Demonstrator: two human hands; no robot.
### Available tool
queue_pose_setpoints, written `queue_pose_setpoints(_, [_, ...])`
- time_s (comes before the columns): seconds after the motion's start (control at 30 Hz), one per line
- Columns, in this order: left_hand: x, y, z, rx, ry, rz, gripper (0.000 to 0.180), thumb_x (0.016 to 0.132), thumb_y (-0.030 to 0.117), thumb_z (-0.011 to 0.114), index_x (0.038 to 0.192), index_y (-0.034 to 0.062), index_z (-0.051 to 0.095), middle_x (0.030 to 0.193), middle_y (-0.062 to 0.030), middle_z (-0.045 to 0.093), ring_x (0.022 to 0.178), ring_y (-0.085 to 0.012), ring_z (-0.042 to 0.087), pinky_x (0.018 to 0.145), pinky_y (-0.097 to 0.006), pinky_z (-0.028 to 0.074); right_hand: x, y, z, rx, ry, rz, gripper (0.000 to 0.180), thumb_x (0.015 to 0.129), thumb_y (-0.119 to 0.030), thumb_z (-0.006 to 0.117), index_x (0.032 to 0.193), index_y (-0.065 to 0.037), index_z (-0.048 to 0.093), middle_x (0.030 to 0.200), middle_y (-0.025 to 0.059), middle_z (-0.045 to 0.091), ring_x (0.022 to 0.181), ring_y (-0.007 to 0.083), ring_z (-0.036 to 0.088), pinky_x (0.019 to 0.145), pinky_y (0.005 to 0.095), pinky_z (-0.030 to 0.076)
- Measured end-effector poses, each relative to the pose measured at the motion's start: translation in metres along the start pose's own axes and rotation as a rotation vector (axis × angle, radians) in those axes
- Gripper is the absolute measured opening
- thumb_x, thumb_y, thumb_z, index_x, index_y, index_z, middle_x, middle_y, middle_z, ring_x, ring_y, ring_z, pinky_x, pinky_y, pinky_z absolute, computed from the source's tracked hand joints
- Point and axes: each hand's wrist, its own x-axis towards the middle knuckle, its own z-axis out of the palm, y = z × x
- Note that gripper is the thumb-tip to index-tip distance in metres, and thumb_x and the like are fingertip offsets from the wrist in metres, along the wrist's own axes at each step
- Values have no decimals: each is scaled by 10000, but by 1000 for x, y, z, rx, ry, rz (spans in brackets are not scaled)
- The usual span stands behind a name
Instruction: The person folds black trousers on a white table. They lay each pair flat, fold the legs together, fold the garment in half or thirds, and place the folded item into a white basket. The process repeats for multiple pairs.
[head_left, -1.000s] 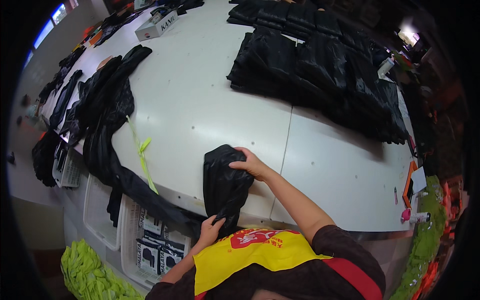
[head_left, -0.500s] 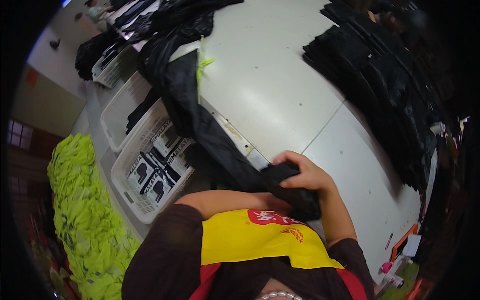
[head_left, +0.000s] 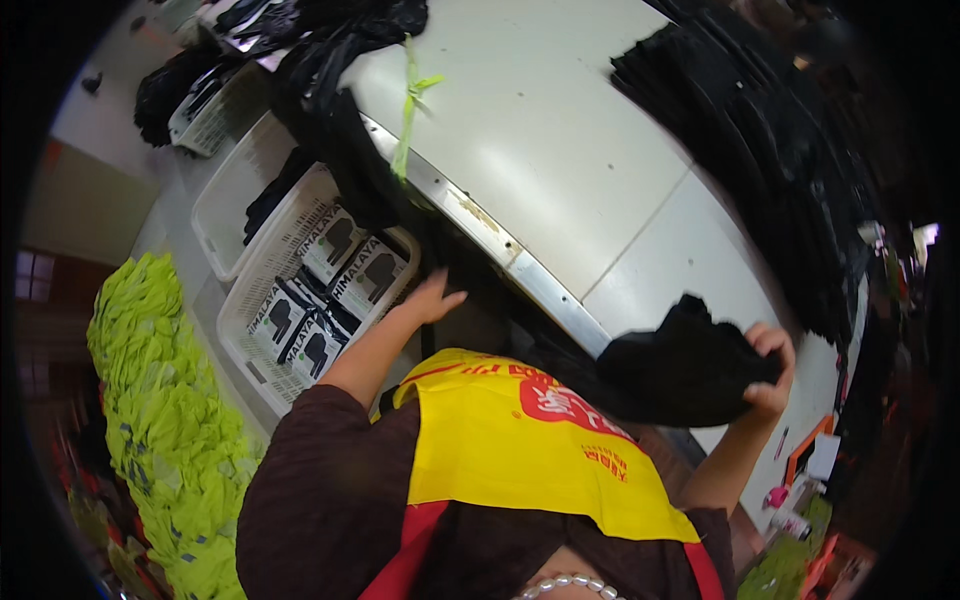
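One black fabric bundle is gripped by the right hand at the table edge; its loose folds are best kept from snagging there. The left hand is held spread, apparently empty, beside the white basket.

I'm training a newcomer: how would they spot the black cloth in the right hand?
Find the white table, then its near edge beside the yellow apron. The black cloth shows there, its right end in the right hand. That grip sets it apart from the black pile farther back.
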Motion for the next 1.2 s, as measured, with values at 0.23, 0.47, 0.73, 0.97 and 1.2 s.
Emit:
queue_pose_setpoints(0.23, [-8,106,-97,-686,44,238,275,826,132,625,1069,6,597,954,-144,643,836,-195,623,755,-299,495,43,-19,58,-553,-311,-181,381,628,15,708,976,-26,560,983,70,545,937,173,518,821,271,404])
queue_pose_setpoints(0.47, [-11,245,-257,-352,386,1081,484,642,100,767,1088,57,587,969,-115,588,941,-263,552,802,-333,456,27,-27,105,-804,-366,-387,418,633,32,728,1015,-37,574,998,102,559,900,241,557,778,301,455])
queue_pose_setpoints(0.73, [-57,240,-242,-281,139,1219,239,676,73,708,864,27,568,708,-101,539,650,-266,560,654,-357,482,-8,-12,115,-1458,-60,-766,281,602,10,711,771,-91,510,1032,103,577,1027,298,543,854,388,465])
queue_pose_setpoints(0.97, [-34,193,-247,120,-249,860,285,795,308,621,954,73,645,911,-47,643,952,-236,582,816,-369,408,-24,-22,119,-1444,-163,-711,263,563,-14,710,677,-88,485,747,58,558,885,248,579,899,439,458])
queue_pose_setpoints(1.2, [-51,224,-219,-70,81,947,496,662,385,724,1060,111,614,1011,-52,629,1039,-261,500,847,-386,355,-18,-13,129,-1431,-158,-685,270,544,-46,725,711,-85,517,608,38,438,607,216,507,606,345,487])
